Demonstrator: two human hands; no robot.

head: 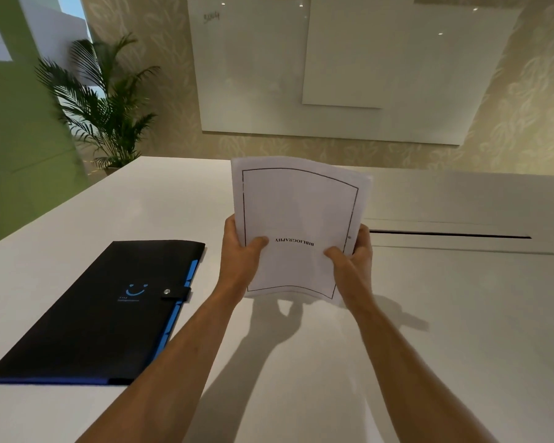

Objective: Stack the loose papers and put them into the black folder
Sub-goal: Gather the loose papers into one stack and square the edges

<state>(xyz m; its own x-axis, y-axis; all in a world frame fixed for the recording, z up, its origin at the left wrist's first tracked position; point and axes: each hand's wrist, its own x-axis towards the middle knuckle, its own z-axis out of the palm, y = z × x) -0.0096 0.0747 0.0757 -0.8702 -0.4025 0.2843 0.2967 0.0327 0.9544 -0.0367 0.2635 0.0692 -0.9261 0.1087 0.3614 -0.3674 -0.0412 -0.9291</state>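
I hold a stack of white papers [298,212] upright above the white table [429,314], its top sheet bearing a black border and the upside-down word BIBLIOGRAPHY. My left hand [239,247] grips the stack's left edge and my right hand [352,255] grips its right edge, thumbs on the front sheet. The papers' lower edge hangs just above the tabletop. The black folder [100,314] lies flat and closed to the left of my left forearm, with a blue smiley logo, blue tabs along its right side and a snap strap fastened.
A long cable slot [448,235] runs across the table to the right of the papers. A potted palm [106,103] stands past the table's far left corner. Whiteboards [333,65] hang on the wall behind.
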